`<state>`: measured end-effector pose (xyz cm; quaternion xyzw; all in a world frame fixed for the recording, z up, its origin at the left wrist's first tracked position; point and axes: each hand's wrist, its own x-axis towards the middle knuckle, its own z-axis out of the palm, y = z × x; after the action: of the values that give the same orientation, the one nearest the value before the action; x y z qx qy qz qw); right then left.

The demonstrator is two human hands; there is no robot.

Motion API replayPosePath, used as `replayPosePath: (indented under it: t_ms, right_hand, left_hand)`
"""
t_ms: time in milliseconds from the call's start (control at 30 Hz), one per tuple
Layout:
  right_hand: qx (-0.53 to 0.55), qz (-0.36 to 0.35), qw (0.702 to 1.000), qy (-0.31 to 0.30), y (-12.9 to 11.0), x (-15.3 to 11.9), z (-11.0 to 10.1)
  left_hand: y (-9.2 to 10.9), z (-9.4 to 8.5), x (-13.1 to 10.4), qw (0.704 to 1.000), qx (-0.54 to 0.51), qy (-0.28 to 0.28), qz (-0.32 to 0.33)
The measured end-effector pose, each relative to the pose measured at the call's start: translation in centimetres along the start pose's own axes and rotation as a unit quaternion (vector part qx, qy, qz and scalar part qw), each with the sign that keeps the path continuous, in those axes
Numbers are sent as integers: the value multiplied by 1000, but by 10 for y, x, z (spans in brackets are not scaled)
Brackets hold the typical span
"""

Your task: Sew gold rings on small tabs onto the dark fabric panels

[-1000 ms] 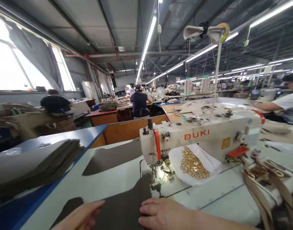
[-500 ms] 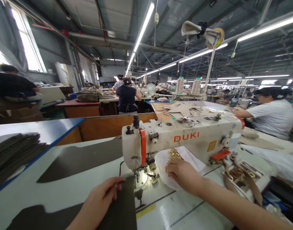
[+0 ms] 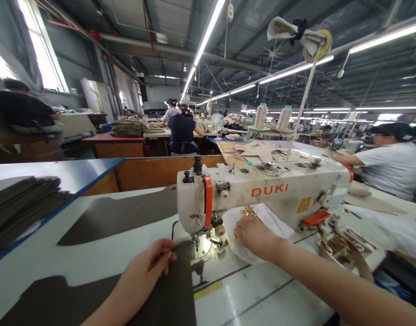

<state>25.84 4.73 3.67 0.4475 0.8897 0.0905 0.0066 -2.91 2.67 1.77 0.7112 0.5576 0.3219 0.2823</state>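
My left hand (image 3: 147,268) pinches the upper edge of a dark brown fabric piece (image 3: 176,294), just left of the needle area of a white sewing machine (image 3: 235,179). Under the machine's arm, my right hand (image 3: 255,236) is closed over a white cloth-like pouch (image 3: 229,222). Small gold metal fittings (image 3: 249,212) lie heaped in the pouch, against my right fingers. Those fingertips are mostly hidden, and I cannot see what is between them.
Another dark fabric panel (image 3: 119,216) lies left of the machine. A stack of dark pieces (image 3: 27,203) sits on the blue-edged table at left. A tray (image 3: 360,246) with gold rings and straps stands at right. One co-worker (image 3: 394,158) sits to the right; others are farther back.
My left fingers have closed on the fabric's edge, which now lifts slightly. My right hand has moved farther over the gold fittings, covering more of them. The view has shifted slightly.
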Motion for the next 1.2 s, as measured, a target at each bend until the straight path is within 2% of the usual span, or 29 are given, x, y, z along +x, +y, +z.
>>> replayPosePath:
  t_ms: [133, 267, 467, 600, 667, 733, 800, 867, 967, 1033, 1200]
  right_hand:
    - [-14, -34, 999, -34, 0, 5, -5]
    - [21, -20, 999, -40, 5, 10, -6]
    - [152, 64, 986, 35, 10, -4, -10]
    - [264, 82, 958, 80, -14, -23, -19]
    - [374, 91, 918, 101, -35, -28, -17]
    - [549, 113, 819, 120, -58, -27, -10]
    - [675, 132, 716, 120, -80, -19, 1]
    - [726, 149, 662, 109, -96, -8, 11]
    - [764, 177, 614, 91, -107, 7, 20]
    - [778, 186, 596, 78, -109, 12, 23]
    - [794, 161, 583, 64, -107, 12, 20]
  left_hand:
    - [1, 0, -3, 1000, -29, -10, -5]
    - [3, -1, -6, 999, -27, -15, -20]
    - [0, -3, -8, 999, -10, -23, -30]
    - [-1, 3, -13, 998, -45, -29, -26]
    - [3, 8, -19, 996, -82, -42, -15]
    - [10, 12, -26, 992, -117, -52, 0]
    - [16, 15, -32, 989, -140, -52, 20]
    - [20, 16, -37, 988, -146, -46, 36]
    - [22, 13, -40, 989, -141, -33, 40]
    - [21, 11, -38, 988, -151, -24, 30]
    - [19, 12, -33, 984, -177, -25, -11]
